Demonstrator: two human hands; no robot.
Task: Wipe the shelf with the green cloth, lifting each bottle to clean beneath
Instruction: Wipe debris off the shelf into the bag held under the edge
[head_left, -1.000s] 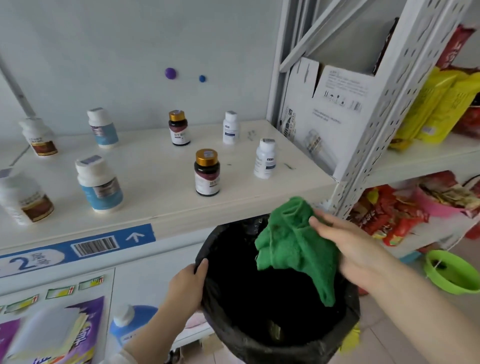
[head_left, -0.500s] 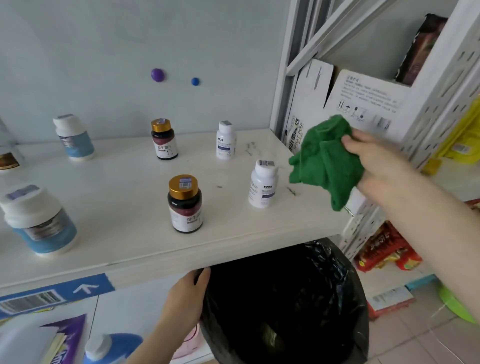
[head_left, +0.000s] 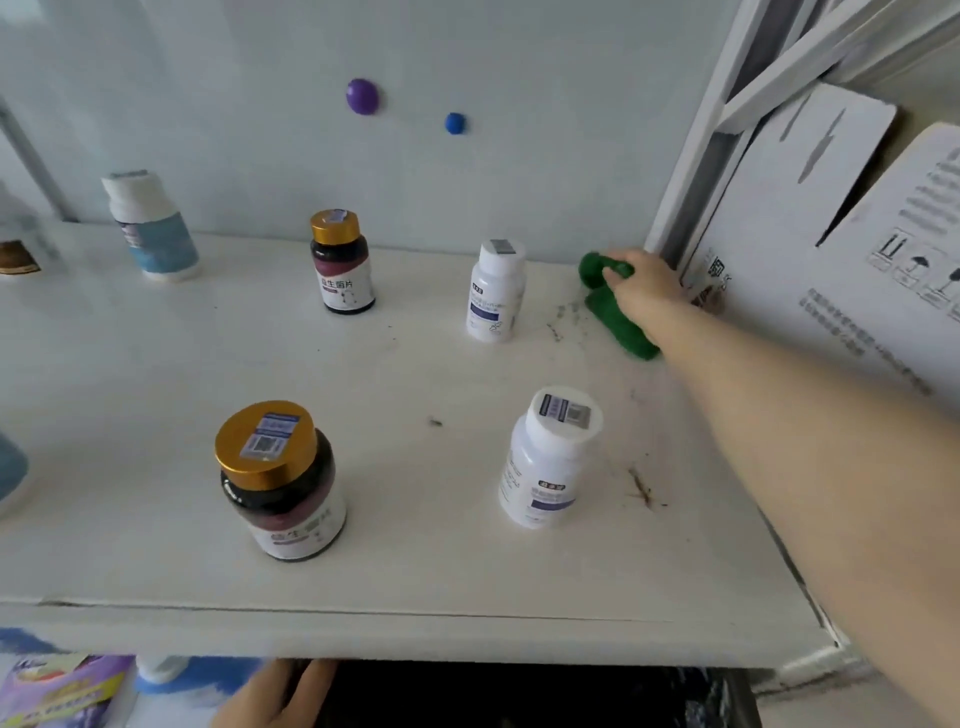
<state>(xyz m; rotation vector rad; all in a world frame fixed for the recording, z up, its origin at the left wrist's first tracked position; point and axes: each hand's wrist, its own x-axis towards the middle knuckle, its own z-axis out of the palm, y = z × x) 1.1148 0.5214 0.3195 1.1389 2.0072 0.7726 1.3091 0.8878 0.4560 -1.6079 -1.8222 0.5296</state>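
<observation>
Bright, even light covers the shelf; shadows are faint. Frame edges blur and bow, notably the blue-labelled bottle.

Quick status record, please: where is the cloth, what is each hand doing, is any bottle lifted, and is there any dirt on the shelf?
cloth: green cloth on the shelf, back right corner
right hand: grips the green cloth
left hand: at the bottom edge beside the black bag; grip unclear
bottles: none lifted; all in view stand on the shelf
dirt: specks just left of the cloth; streak right of the front white bottle
</observation>
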